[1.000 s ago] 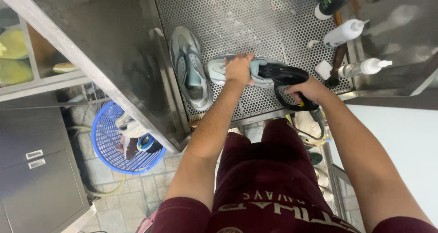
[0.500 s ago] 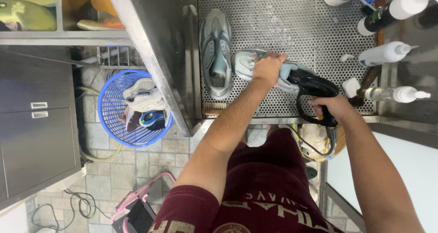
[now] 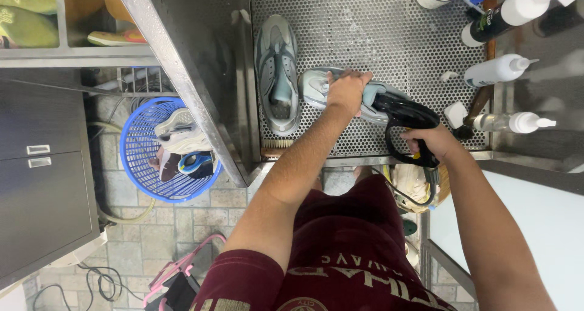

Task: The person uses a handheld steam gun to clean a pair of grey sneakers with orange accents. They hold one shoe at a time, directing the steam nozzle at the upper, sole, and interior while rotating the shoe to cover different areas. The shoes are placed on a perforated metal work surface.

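Centrally, left hand clamping grey shoe, right hand gripping black sprayer, near tray's front edge.

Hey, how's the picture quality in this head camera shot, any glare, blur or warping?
Head view: mostly sharp around the left hand on the grey shoe and the right hand on the black spray gun; bright glare washes out the white surface at lower right; wide-angle distortion slants the steel edge; the bottles at the right edge look slightly soft.
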